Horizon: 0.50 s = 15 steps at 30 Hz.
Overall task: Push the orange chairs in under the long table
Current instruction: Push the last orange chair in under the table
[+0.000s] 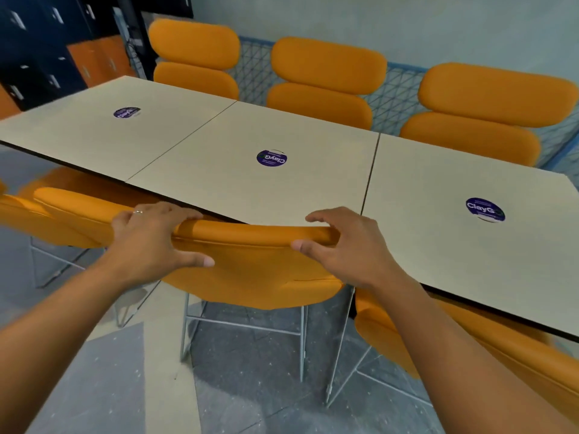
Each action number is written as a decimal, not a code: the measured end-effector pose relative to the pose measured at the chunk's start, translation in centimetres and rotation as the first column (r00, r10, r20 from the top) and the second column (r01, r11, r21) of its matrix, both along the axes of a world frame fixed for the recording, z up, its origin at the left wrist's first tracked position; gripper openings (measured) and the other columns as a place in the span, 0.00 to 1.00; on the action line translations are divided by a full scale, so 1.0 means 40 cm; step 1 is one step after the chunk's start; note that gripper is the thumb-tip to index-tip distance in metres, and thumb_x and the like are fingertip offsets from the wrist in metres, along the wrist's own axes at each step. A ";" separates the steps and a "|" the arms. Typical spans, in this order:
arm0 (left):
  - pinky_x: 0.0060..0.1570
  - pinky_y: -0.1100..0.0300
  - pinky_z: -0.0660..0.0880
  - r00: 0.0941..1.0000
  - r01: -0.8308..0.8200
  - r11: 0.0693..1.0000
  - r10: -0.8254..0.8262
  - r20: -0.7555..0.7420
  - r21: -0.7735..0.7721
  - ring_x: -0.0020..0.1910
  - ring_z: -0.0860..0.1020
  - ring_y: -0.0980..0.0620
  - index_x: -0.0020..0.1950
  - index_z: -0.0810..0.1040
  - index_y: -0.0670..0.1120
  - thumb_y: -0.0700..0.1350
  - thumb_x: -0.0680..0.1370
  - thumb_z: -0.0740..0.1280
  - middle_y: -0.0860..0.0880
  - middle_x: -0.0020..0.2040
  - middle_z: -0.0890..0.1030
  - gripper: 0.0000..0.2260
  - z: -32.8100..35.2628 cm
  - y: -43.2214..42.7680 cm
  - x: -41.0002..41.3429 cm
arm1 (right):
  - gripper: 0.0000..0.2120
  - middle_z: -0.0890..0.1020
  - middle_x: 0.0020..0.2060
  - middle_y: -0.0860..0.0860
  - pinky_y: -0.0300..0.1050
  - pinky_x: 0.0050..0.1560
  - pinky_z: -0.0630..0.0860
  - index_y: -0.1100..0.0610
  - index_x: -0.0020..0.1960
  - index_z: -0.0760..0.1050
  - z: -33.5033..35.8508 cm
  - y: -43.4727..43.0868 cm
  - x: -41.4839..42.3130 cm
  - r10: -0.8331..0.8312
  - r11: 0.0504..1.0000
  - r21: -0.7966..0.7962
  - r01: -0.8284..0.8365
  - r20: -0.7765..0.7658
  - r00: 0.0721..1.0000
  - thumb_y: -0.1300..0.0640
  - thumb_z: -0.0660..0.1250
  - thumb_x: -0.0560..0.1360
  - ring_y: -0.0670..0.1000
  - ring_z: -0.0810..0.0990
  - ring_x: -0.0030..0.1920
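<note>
Lower centre, our left hand (150, 239) and right hand (341, 249) grip the orange chair's backrest (250, 264); we should push evenly, square under the long table (238, 170).

The person shows as two hands and two forearms. Left hand (150, 236): carries one thin silver-coloured metal ring (138, 211) on one of its fingers (153, 209), seated close to the knuckle. The band looks slightly thicker on top, but its detail is too small to read. Right hand (341, 249): bare as far as the wrist. Left forearm (62, 324) and right forearm (470, 355): both bare along the whole length in view. Left thumbnail (208, 262) and right thumbnail (297, 245): cut short, rounded, with a plain pale surface.
</note>
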<state>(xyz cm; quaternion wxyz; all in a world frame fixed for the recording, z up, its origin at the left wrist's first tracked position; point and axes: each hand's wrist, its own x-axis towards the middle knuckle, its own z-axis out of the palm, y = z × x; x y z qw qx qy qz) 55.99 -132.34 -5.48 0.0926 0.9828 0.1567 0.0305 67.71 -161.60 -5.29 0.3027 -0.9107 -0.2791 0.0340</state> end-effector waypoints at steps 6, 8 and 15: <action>0.67 0.44 0.56 0.995 0.104 0.990 -0.103 -0.014 0.094 0.66 0.69 0.47 0.68 0.68 0.61 0.81 0.57 0.53 0.54 0.63 0.76 0.44 -0.035 0.080 0.014 | 0.38 0.80 0.54 0.43 0.56 0.61 0.67 0.38 0.65 0.71 -0.024 0.099 0.013 0.033 0.892 -0.453 0.009 0.085 0.996 0.18 0.59 0.63 0.50 0.76 0.58; 0.65 0.44 0.60 0.987 0.157 0.977 -0.158 -0.010 0.143 0.63 0.72 0.48 0.67 0.69 0.61 0.81 0.59 0.52 0.55 0.61 0.77 0.42 -0.044 0.097 0.014 | 0.40 0.80 0.52 0.43 0.55 0.60 0.68 0.39 0.63 0.73 -0.029 0.116 0.008 -0.019 0.865 -0.496 0.074 0.116 0.993 0.17 0.59 0.60 0.51 0.76 0.57; 0.54 0.51 0.67 0.943 0.311 0.931 -0.327 0.057 0.192 0.52 0.75 0.52 0.63 0.73 0.57 0.77 0.66 0.54 0.57 0.53 0.80 0.35 -0.061 0.149 0.018 | 0.41 0.79 0.53 0.43 0.55 0.63 0.67 0.38 0.62 0.73 -0.018 0.151 -0.014 -0.143 0.827 -0.535 0.174 0.100 0.985 0.17 0.62 0.57 0.51 0.75 0.58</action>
